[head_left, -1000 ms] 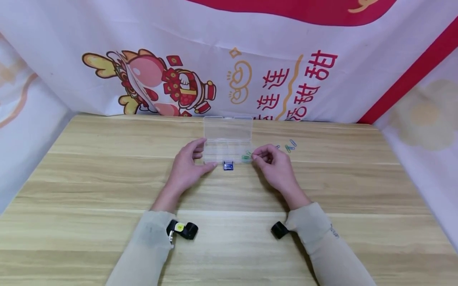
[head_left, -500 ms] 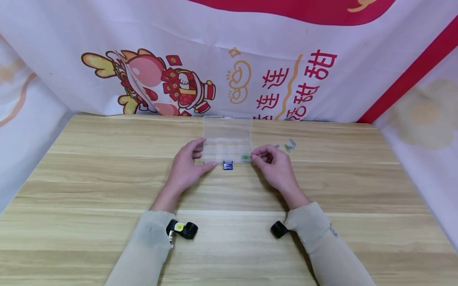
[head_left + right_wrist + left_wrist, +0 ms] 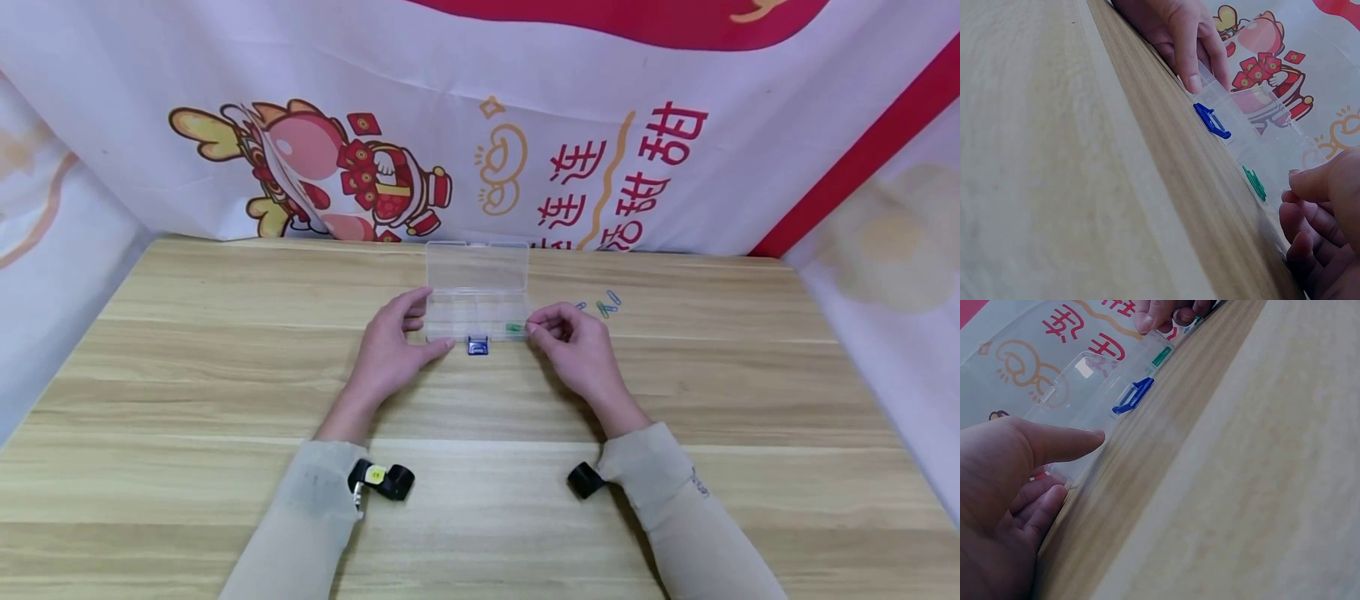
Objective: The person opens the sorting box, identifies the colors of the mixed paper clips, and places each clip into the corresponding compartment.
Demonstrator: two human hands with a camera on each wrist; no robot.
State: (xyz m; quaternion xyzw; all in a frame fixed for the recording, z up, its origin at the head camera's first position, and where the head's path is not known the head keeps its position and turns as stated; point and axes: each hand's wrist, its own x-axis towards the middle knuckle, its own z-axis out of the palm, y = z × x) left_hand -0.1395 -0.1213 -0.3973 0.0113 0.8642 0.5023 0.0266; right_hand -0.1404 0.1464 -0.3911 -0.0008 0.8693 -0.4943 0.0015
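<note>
A clear plastic compartment box point(image 3: 465, 312) sits on the table with its lid point(image 3: 477, 267) raised at the back. Its blue latch point(image 3: 477, 345) hangs at the front. My left hand point(image 3: 393, 337) grips the box's left end, the thumb along the front rim and the fingers at the side. Green paper clips point(image 3: 1254, 183) lie in the front right compartment. At the box's right end is my right hand point(image 3: 573, 342), its fingers curled and the thumb and index tips close together right at the wall. No clip shows between those fingertips.
Behind the right hand, several loose blue and green paper clips point(image 3: 609, 304) lie on the wooden table point(image 3: 480, 500). A printed cloth point(image 3: 465, 167) hangs along the table's back edge. Black wrist cameras point(image 3: 585, 482) are strapped near both cuffs.
A green clip that stood tilted by the right fingertips has dropped flat among the others in the front right compartment. Both hands have stayed in place.
</note>
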